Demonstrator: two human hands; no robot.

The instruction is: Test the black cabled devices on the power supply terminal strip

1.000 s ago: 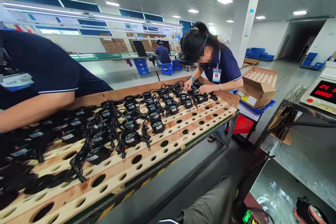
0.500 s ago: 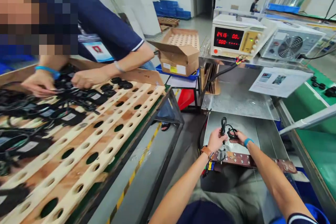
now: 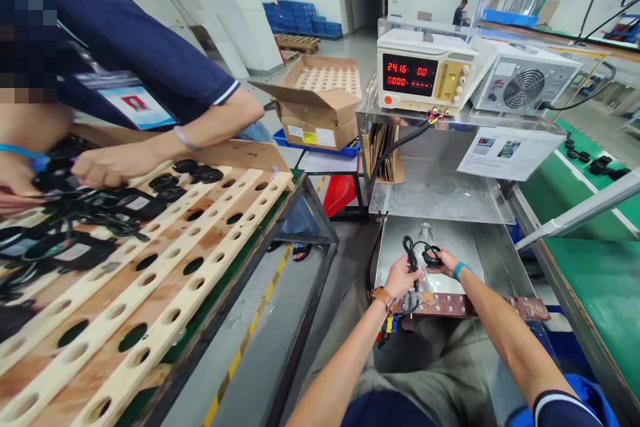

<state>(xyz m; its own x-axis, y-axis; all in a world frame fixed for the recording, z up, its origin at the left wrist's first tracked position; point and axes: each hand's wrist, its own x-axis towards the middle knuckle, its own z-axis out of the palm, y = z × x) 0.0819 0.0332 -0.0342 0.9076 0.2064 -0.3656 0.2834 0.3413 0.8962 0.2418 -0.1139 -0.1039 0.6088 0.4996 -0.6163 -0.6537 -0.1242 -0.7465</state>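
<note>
My left hand [image 3: 401,277] is closed around a bundled black cable [image 3: 410,253], whose looped end sticks up above the fingers. In my right hand [image 3: 446,264] a black ring-shaped piece [image 3: 431,255] is pinched; whether it is a coil or a round part I cannot tell. A thin black lead arches between the two. Both hands are over a metal tray [image 3: 473,250], just beyond a brown strip with metal studs [image 3: 445,304] along its near edge. Below my left wrist hang colored connectors [image 3: 391,325].
A power supply [image 3: 427,73] with red digits stands on the shelf ahead, beside a fan unit [image 3: 525,83]. To the left, a co-worker's hands [image 3: 107,163] handle black parts on a perforated wooden rack [image 3: 195,240]. A green conveyor [image 3: 595,287] runs along the right.
My view has turned slightly to the right, so the surroundings appear farther left. Both hands keep their hold on the black cable and ring-shaped piece over the tray.
</note>
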